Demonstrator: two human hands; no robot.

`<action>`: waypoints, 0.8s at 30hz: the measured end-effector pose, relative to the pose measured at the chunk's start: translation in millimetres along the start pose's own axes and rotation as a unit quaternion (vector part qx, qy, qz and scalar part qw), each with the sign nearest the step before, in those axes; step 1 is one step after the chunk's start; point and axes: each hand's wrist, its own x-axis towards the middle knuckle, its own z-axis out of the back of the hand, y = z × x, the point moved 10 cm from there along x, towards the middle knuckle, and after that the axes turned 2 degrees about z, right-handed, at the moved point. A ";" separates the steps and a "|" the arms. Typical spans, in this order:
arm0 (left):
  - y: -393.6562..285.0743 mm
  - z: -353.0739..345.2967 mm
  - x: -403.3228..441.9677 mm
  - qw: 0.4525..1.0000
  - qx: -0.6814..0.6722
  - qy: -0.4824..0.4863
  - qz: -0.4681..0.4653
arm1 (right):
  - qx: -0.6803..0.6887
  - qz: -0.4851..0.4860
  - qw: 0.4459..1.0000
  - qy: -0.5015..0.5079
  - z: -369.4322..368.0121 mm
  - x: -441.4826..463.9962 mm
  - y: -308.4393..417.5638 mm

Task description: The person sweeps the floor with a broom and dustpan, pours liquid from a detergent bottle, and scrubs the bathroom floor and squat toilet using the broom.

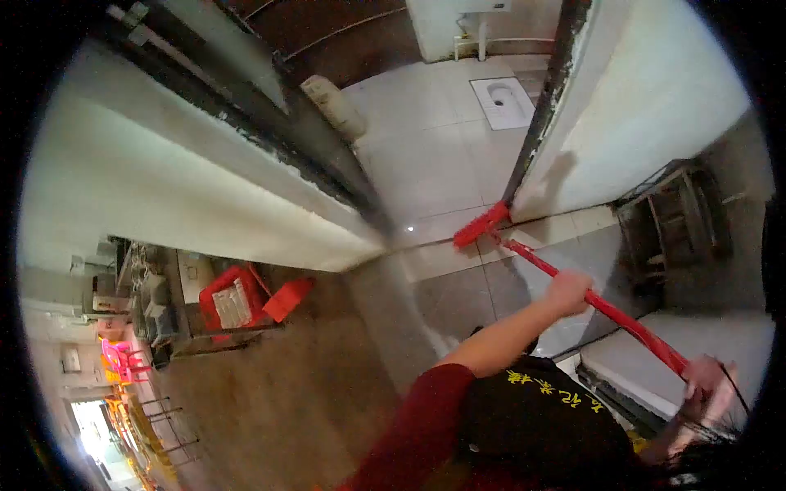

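Observation:
A red long-handled floor brush (481, 225) slants across the right half of the view, its bristly head on the pale tiles at the foot of the doorway's right jamb. My left hand (571, 295) is closed around the upper shaft, below a maroon sleeve. Farther up the handle, close to my body, my right hand (708, 389) also grips it, partly blurred and in shadow. Below my arms shows a black apron (540, 401) with yellow lettering. The tiles around the brush head look wet.
Past the doorway lie a squat toilet (501, 103) and a pale cylindrical container (334, 106). White walls (634, 106) flank the opening. A dark metal rack (667, 217) stands right. At left are a red basket (233, 299) and a pink chair (123, 358).

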 end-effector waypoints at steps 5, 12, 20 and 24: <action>97.8 -11.7 -36.4 0.994 0.093 0.043 0.032 | -0.035 -0.030 0.998 -0.030 -1.3 -38.5 -101.9; 103.5 -29.4 -43.3 0.977 0.161 0.128 0.061 | 0.128 -0.123 0.983 -0.054 -5.5 -44.8 -137.8; -135.0 -133.0 30.0 0.975 -0.012 0.188 -0.121 | -0.027 0.033 0.969 -0.242 173.8 -90.7 28.1; -193.0 -191.3 84.7 0.968 -0.041 0.148 -0.199 | -0.044 0.049 0.939 -0.337 215.3 -117.9 36.2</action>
